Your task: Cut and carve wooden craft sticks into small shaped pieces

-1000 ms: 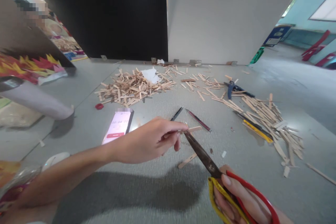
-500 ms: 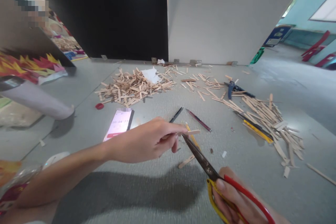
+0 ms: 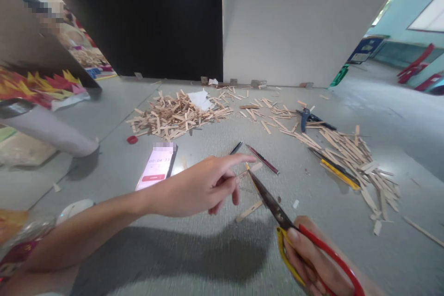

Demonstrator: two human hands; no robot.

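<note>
My left hand (image 3: 208, 184) pinches a flat wooden craft stick (image 3: 255, 167) between thumb and fingers, its index finger stretched out above the stick. In my right hand (image 3: 308, 249) is a pair of scissors (image 3: 279, 212) with one yellow and one red handle. The blades look closed or nearly so, and their tips reach the stick close to my left fingers. Whether the tips touch the stick, I cannot tell. Below the blades lies another wooden stick (image 3: 247, 213) on the grey surface. Partly behind the tips is a thin yellow pencil-like item (image 3: 247, 166).
Cut sticks (image 3: 169, 113) form a pile at back left; longer sticks (image 3: 350, 145) spread at right beside a yellow-black cutter (image 3: 340, 173) and dark-blue-handled tool (image 3: 305, 118). A phone (image 3: 156, 166), a dark red pen (image 3: 263, 159) and a white tube (image 3: 58, 129) lie around. Black and grey panels stand behind.
My left index finger has lifted and stretched forward off the stick. The stick's outer end has tilted up slightly, and the scissors have shifted a little to the right.
</note>
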